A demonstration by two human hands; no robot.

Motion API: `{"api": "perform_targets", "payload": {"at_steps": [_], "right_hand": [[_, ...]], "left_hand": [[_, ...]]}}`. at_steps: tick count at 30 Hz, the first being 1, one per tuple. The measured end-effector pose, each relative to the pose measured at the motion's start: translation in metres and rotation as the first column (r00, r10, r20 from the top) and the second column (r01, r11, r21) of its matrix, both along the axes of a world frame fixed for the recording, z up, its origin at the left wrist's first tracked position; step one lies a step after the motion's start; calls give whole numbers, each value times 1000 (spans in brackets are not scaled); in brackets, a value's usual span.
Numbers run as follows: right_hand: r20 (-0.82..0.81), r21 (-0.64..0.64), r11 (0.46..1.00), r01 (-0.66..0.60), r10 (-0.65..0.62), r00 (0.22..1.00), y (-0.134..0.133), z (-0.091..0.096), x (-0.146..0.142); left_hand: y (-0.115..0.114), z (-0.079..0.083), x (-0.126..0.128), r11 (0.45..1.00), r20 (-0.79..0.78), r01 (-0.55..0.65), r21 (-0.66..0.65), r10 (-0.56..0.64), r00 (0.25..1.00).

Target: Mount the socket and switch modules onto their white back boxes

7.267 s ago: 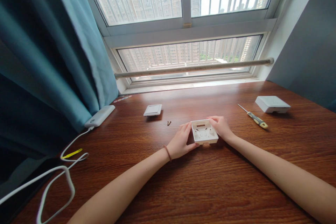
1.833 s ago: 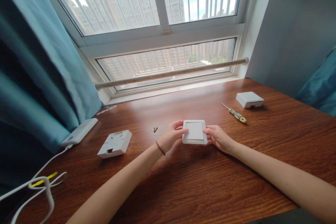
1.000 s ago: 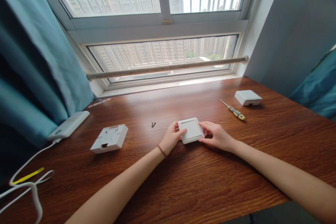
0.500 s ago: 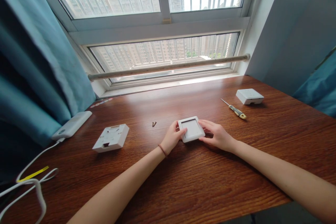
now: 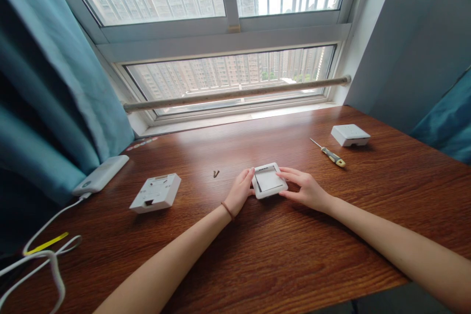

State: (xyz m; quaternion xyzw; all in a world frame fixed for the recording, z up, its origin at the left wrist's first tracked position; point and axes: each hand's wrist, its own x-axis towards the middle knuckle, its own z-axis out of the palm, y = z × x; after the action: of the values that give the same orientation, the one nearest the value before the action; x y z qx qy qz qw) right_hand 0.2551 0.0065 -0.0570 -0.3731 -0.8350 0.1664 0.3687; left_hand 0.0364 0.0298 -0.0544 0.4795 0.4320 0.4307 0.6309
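Note:
A white square frame [image 5: 260, 195], like the cover of a wall switch, sits just in front of me at the middle of the table. A paler flat panel [image 5: 268, 180] shows inside its opening, with dark gaps along some sides. My left hand [image 5: 241, 190] is closed on the frame's left edge, a brown band round the wrist. From the right, my right hand [image 5: 302, 186] grips the opposite edge, fingertips above and thumb at the lower corner. Two small screws [image 5: 216, 174] lie to the left beyond my left hand.
A white square box [image 5: 156, 194] with holes lies at left, another white box [image 5: 350, 135] at far right. Near that one rests a screwdriver [image 5: 332, 157]. A white power strip-like block [image 5: 103, 174] with a white cable [image 5: 55, 267] occupies the left edge.
The inner panel has shifted within the frame, exposing dark gaps on its left and lower sides. My left thumb has moved off the panel to the frame's left edge.

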Motion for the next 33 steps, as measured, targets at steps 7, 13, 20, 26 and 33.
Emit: {"api": "perform_targets", "payload": {"at_steps": [7, 13, 20, 26, 33], "right_hand": [[-29, -1, 1000, 21, -21, 999, -1, 6, 0], [-62, 39, 997, 73, -70, 996, -2, 7, -2], [35, 170, 948, 270, -280, 959, 36, 10, 44], [183, 170, 947, 271, -301, 936, 60, 11, 83], [354, 114, 971, 211, -238, 905, 63, 8, 89]], "left_hand": [[2, -4, -2, 999, 95, 32, -41, -28, 995], [3, -2, -1, 997, 108, -18, -75, 26, 994], [2, -3, -3, 997, 65, -46, -55, 49, 997], [1, -1, -2, 999, 15, -52, -15, 52, 999], [2, -2, -1, 999, -10, -41, -10, 41, 999]]}}
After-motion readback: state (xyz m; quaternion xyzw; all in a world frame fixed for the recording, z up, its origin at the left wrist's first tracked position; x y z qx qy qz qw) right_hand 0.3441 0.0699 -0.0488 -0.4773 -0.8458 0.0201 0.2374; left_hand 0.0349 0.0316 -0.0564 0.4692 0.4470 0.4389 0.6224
